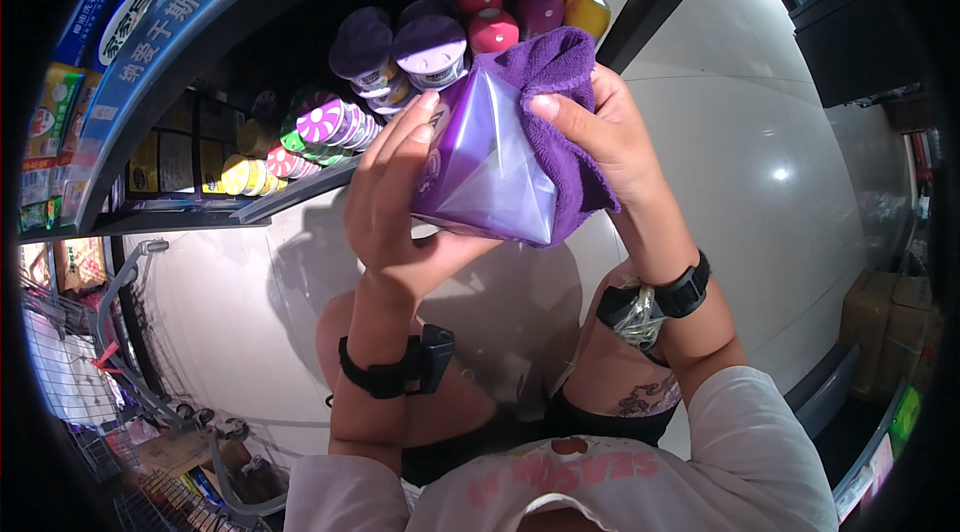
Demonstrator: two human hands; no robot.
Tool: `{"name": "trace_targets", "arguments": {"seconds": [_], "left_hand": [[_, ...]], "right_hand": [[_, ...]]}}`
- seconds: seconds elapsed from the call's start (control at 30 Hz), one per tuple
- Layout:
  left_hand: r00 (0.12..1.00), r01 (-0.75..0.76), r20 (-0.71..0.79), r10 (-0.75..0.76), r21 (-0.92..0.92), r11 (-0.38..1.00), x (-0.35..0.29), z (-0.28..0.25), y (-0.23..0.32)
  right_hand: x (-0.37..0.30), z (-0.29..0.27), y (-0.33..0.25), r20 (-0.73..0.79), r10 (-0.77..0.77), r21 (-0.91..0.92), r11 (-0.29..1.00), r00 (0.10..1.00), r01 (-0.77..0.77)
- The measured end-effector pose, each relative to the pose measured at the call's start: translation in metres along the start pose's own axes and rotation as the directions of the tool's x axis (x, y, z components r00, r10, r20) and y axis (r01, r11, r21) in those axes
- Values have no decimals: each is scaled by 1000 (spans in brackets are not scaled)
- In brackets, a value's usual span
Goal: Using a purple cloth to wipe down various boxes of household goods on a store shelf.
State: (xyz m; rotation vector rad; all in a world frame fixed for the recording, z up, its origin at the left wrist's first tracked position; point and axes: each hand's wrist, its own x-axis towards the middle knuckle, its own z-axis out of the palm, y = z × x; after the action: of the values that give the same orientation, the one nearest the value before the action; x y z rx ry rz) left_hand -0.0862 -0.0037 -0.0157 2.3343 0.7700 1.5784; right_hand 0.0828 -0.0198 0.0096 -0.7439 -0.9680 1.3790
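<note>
Partly cloaked by the purple cloth (560,102) in the right hand (610,137), the purple box (490,167) sits in the left hand (395,202)'s closed grip.

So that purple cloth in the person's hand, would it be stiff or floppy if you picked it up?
Probably floppy: the purple cloth drapes and folds over the edge of the purple box under the right hand. Its fuzzy pile suggests it grips rather than slips. It likely weighs little, since the fingers pinch it loosely, while the left hand supports the box.

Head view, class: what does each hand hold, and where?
Left hand grips the purple box by its left side; right hand presses a purple cloth on its right side.
</note>
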Motion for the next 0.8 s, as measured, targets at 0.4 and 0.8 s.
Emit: {"name": "trace_targets", "arguments": {"seconds": [0.4, 0.8], "left_hand": [[998, 3, 67, -8, 73, 997, 3, -1, 4], [985, -150, 125, 121, 250, 957, 7, -5, 5]], "right_hand": [[-4, 4, 1, -75, -123, -47, 992, 990, 120], [-1, 5, 2, -59, 10, -38, 999, 998, -12]]}}
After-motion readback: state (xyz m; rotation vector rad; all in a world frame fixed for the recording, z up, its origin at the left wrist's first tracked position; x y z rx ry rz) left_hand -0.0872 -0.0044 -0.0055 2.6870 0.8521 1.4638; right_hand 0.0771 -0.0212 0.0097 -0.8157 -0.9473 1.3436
